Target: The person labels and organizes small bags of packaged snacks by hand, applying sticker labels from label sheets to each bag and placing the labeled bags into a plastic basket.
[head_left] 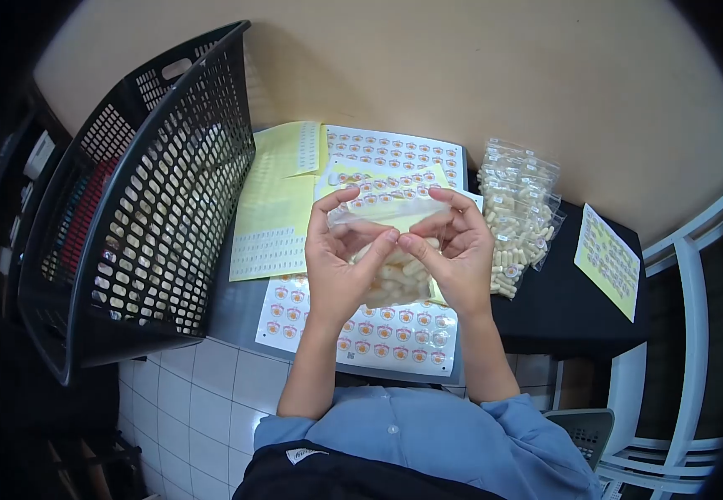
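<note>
A clear plastic bag (399,285) of pale capsules hangs between my two hands above the sticker sheets. My left hand (345,250) grips the bag's left side near the top, with its thumb at the middle. On the right side, my right hand (455,250) pinches the bag, its thumb close to the other thumb. Both index fingers are raised near the bag's upper edge. Beneath lies a white sheet of round orange-and-pink stickers (395,337). Yellow backing sheets with small white labels (270,242) are left of my hands.
A large dark basket (170,208) holding bags of capsules stands at the left. Filled capsule bags (515,208) are piled on the black-covered surface (545,321) at the right, beside a yellow sticker sheet (610,262). A wall rises behind the table.
</note>
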Motion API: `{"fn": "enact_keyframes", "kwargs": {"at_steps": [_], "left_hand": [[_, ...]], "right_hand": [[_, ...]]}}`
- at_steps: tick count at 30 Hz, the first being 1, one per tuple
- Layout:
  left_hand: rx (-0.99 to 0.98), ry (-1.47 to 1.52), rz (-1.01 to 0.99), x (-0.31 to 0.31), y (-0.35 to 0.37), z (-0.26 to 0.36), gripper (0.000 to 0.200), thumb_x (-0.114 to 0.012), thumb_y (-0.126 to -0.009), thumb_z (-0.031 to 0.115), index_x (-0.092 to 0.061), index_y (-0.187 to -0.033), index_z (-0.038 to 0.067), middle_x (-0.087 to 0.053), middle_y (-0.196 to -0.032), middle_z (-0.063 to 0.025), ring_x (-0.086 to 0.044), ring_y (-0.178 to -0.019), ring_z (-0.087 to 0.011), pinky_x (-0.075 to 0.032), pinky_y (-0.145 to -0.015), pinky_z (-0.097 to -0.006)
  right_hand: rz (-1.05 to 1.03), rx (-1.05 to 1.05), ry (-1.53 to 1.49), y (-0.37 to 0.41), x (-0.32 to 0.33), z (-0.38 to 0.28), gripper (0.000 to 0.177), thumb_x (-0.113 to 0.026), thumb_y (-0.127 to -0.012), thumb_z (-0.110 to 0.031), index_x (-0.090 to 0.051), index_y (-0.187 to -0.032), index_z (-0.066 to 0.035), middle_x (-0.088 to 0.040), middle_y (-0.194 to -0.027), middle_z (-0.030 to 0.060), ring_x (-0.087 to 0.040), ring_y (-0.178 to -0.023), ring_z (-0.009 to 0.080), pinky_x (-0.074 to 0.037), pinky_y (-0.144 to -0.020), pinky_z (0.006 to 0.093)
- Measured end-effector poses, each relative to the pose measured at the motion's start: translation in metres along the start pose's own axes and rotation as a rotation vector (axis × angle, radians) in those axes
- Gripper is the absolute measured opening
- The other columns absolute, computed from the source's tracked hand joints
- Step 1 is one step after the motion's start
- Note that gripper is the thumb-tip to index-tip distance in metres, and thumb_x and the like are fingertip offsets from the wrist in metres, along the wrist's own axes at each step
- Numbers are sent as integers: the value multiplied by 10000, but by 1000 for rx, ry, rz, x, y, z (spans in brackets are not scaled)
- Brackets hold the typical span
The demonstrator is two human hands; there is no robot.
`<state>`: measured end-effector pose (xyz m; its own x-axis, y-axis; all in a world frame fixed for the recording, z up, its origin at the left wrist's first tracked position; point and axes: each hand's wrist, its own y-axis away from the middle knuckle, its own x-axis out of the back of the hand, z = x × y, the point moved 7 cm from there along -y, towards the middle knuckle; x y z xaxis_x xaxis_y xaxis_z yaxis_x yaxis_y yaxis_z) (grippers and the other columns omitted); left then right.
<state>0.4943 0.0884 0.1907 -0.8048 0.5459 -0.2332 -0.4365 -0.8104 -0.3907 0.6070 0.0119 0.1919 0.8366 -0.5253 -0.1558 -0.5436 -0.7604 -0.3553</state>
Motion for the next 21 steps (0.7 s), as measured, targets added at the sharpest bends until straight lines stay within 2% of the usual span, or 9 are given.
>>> {"fn": "enact_keyframes", "kwargs": {"at_steps": [4,6,7,8,10,13,17,21], "left_hand": [[11,81,-40,3,-7,-2,398,-592,-721,-39,-399,-1066,6,-590,-739,-84,-576,-721,-116,-469,-640,-211],[36,52,-65,7,-7,0,371,-595,-719,-38,-414,-1040,8,-593,-755,-84,-578,-738,-123,-464,-677,-232],[63,25,-91,7,-6,0,344,-598,-717,-38,-429,-1013,9,-597,-771,-84,-580,-755,-131,-459,-714,-253],[65,25,-93,8,-6,0,344,-598,-717,-38,-429,-1013,9,-597,-771,-84,-580,-755,-131,-459,-714,-253],[11,120,-105,9,-6,5,312,-598,-719,-37,-445,-988,8,-590,-780,-78,-575,-749,-128,-456,-709,-247],[-68,148,-82,17,-10,10,310,-599,-718,-39,-448,-985,6,-580,-799,-82,-569,-771,-127,-456,-698,-235],[-16,109,-118,19,-13,8,298,-596,-717,-40,-454,-975,5,-573,-823,-86,-563,-805,-128,-461,-681,-231],[-94,52,-87,17,-12,17,340,-601,-707,-37,-455,-1013,-4,-577,-814,-90,-566,-801,-129,-473,-694,-239]], "right_hand": [[2,-58,-15,-2,-6,3,430,-665,-673,9,-458,-1050,15,-570,-807,54,-544,-694,78,-436,-661,208],[16,50,-38,-5,-11,-2,348,-659,-683,-1,-497,-990,26,-565,-811,61,-545,-700,90,-437,-669,211],[29,41,-104,-5,-14,-3,249,-635,-711,-9,-528,-934,21,-550,-836,62,-547,-722,102,-442,-674,221],[31,40,-103,-7,-14,-2,249,-635,-711,-9,-528,-934,21,-550,-836,62,-547,-722,102,-442,-674,221],[-84,41,-156,-8,-21,0,189,-610,-737,-13,-535,-909,17,-536,-863,59,-548,-738,110,-450,-680,232],[-103,5,-140,-5,-27,-1,132,-584,-758,-8,-541,-881,13,-528,-861,55,-550,-749,113,-457,-676,239],[-63,34,-163,-4,-33,-3,111,-581,-761,-11,-538,-860,15,-524,-823,49,-553,-737,114,-462,-660,238],[-58,61,-137,-2,-35,-5,93,-575,-765,-15,-535,-845,13,-527,-813,52,-564,-733,122,-464,-648,238]]}}
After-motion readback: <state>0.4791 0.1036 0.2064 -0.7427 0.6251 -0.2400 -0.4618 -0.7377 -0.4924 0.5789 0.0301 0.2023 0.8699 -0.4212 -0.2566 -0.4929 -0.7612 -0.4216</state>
